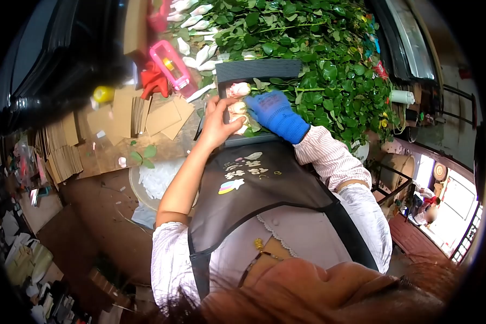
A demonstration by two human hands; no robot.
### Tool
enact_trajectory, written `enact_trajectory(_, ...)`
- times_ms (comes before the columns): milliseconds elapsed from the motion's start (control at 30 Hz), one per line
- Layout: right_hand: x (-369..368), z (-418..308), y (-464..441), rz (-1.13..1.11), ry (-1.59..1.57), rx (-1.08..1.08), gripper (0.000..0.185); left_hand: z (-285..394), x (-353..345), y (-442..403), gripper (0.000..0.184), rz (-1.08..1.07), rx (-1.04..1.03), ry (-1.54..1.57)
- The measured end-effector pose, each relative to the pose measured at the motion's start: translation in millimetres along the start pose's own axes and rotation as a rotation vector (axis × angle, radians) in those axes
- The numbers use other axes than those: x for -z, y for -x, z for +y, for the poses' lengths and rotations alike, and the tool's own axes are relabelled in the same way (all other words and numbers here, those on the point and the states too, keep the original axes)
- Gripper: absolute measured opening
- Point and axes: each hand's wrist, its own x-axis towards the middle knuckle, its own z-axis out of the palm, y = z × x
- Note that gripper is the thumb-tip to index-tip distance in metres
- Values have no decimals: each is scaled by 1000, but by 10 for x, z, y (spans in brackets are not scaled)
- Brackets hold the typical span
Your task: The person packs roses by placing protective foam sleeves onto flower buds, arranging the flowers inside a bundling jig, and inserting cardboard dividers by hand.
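Pale pink roses (238,89) lie side by side in a dark ribbed holder (259,71) at the table's front edge. My bare left hand (220,122) is at the left side of the blooms, its fingers curved round them with thumb and forefinger apart, touching the lower roses. On the other side, my right hand (270,110) in a blue glove rests at the flower heads and stems; its fingertips are partly hidden against the blooms. Green leafy stems (329,81) spread out to the right of the holder.
White-wrapped buds (202,56), a pink tape dispenser (173,67) and a red object (154,81) lie left of the stems. Cardboard pieces (123,116) stand farther left. A tub (151,181) with white scraps is below the edge. Black sheets (70,48) fill the upper left.
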Motion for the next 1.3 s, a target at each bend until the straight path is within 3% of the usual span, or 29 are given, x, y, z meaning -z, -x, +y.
enact_trajectory(100,38,-42,-18,-54,32,-18,12,-150,-42,-62,58,-42,34,65)
enact_trajectory(267,169,-8,151,-125,-73,-81,24,-129,-216,-78,31,167,41,119)
enact_trajectory(367,243,-27,243,-77,-69,-263,31,-100,-211,-67,32,181,20,77)
enact_trajectory(500,90,37,47,-86,-76,-248,39,-129,-234,-77,30,215,-4,109)
enact_trajectory(600,-86,150,-84,53,-159,-228,38,-130,-243,-77,32,212,-8,118)
enact_trajectory(700,-86,192,-78,77,-242,-210,36,-164,-238,-96,43,198,-68,95)
enact_trajectory(733,-43,186,-63,57,-248,-206,36,-133,-254,-76,54,194,91,211)
enact_trajectory(833,-103,178,-71,32,-261,-222,36,-18,-206,-90,64,238,-36,113)
enact_trajectory(967,-47,134,-47,50,-266,-194,36,-223,-266,-136,65,199,-61,59)
enact_trajectory(1033,-76,148,-55,9,-210,-221,37,-183,-280,-226,51,242,74,161)
enact_trajectory(1133,45,84,1,-40,-208,-242,37,-101,-279,-244,42,324,58,13)
enact_trajectory(1233,287,5,281,165,-471,-239,34,-136,-274,-225,41,329,36,3)
enact_trajectory(1267,399,-49,322,258,-697,-263,30,-123,-253,-233,41,321,34,-6)
enact_trajectory(1300,330,-16,288,348,-703,-173,30,-114,-234,-240,40,313,31,-16)
